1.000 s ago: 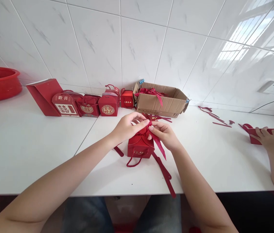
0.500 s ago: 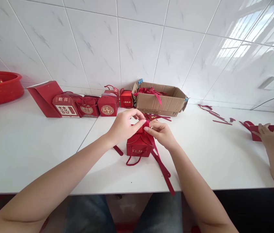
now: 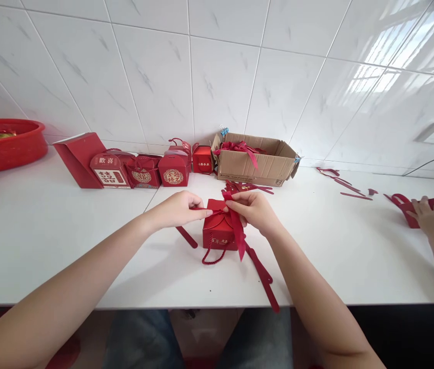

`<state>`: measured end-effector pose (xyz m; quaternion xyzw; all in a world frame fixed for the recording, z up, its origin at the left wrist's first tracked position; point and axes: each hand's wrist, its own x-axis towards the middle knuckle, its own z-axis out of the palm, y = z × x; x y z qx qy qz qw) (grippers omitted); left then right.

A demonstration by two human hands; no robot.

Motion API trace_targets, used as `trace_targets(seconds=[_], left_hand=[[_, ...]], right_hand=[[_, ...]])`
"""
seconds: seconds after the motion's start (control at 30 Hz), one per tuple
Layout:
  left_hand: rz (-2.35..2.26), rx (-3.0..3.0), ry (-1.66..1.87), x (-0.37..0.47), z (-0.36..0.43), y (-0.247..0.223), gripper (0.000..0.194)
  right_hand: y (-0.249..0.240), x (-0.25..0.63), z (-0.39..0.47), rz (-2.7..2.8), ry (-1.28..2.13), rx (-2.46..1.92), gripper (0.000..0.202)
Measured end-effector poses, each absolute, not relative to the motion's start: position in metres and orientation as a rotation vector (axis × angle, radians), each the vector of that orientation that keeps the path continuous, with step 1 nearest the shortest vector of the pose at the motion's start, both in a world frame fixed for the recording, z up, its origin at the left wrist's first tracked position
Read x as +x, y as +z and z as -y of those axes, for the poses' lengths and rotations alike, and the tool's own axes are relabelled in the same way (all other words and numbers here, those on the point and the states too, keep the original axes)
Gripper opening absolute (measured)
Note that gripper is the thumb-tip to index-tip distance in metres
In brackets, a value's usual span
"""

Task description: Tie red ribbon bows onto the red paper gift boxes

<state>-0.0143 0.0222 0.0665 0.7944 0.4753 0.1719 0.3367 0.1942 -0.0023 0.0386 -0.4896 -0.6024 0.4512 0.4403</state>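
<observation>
While the left hand (image 3: pixel 180 209) is pinching one strand of a glossy crimson satin ribbon (image 3: pixel 237 225) between thumb and fingers, the right hand (image 3: pixel 257 209) is pinching the other strand, its thumb pressing against the forefinger. Both strands are meeting over a small, boxy red card gift box (image 3: pixel 217 225), which is standing upright on the white counter (image 3: pixel 143 277), directly in front of the open brown cardboard box (image 3: pixel 255 168). Judging by its sheen and drape, the ribbon is probably behaving as light, limp and slippery, so a flat pinch close to the crossing is likely offering the surest hold. The gift box is seemingly acting light and fairly stiff, yet prone to denting, its side walls probably giving safer purchase than its top. Curved flaps are overlapping on that top, gold lettering is marking the front, and a twisted red cord handle (image 3: pixel 213 262) is drooping onto the counter. The right strand's pointed tail is hanging beside the lettering.
</observation>
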Motion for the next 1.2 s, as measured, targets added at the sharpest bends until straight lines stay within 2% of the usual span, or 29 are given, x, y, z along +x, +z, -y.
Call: trace_targets(seconds=[0.1,0.17,0.4,0.53,0.63,0.73,0.9,1.03,1.2], left_hand=[[-1.033,2.041,0.46,-0.005,-0.024,0.087,0.033],[-0.938,1.989,0.488,0.004,-0.028,0.096,0.028],[-0.843,1.76,0.583,0.028,-0.06,0.093,0.023],[-1.128,1.775,0.85,0.027,-0.073,0.076,0.034],[-1.301,1.845,1.099,0.019,-0.06,0.065,0.024],[-1.043,1.914,0.873,0.012,-0.036,0.059,0.024],[-0.976,1.84,1.006,0.008,-0.023,0.043,0.026],[-0.896,1.786,1.007,0.008,-0.028,0.031,0.027],[-0.854,1.745,1.011,0.007,-0.025,0.028,0.024]], right_hand=[[0.039,0.186,0.002,1.605,0.87,-1.317,0.008],[0.038,0.184,0.003,1.721,0.749,-1.28,0.011],[0.036,0.185,0.009,1.814,0.76,-1.215,0.028],[0.032,0.18,0.008,1.721,0.753,-1.198,0.031],[0.027,0.179,0.007,1.681,0.738,-1.191,0.029],[0.022,0.178,0.007,1.689,0.711,-1.183,0.03],[0.014,0.172,0.008,1.588,0.644,-1.181,0.015],[0.009,0.168,0.008,1.472,0.602,-1.211,0.035],[0.008,0.167,0.012,1.516,0.558,-1.168,0.028]])
